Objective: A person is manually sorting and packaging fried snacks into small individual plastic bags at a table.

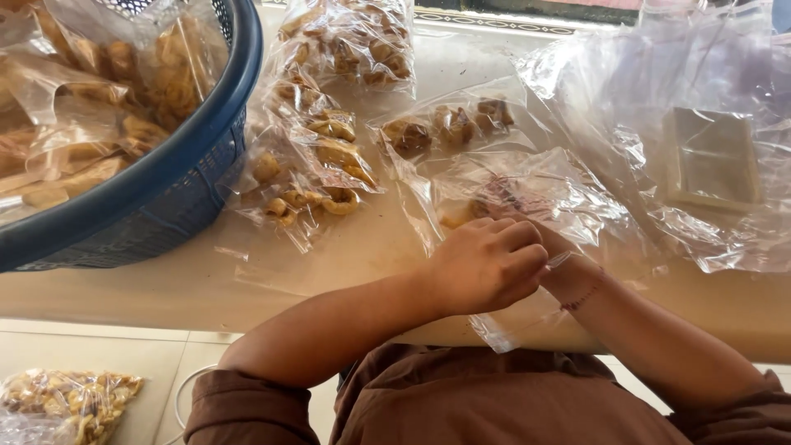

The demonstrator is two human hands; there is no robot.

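While my left hand (486, 264) curls over the mouth of a clear crinkled plastic bag (535, 202), its fingers (527, 247) are folded in and pinched on the film, so the opening is kept gathered close to my body. My right hand (568, 268) is almost wholly hidden beneath the left and the film; only the wrist with its thin red thread bracelet (583, 297) shows, and I cannot tell how its fingers stand. The bag lies on the pale bench (329, 264) just ahead of both hands, with a few golden fried snack pieces (457, 214) at its far end. Beyond it, sealed clear packets of similar snacks (317, 156) lie flat in a loose row, within reach. At far left a dark blue plastic basket (189, 156) holds more packets, apparently collected together. At right, loose clear plastic sheeting (659, 91) covers a flat pale block (713, 156).
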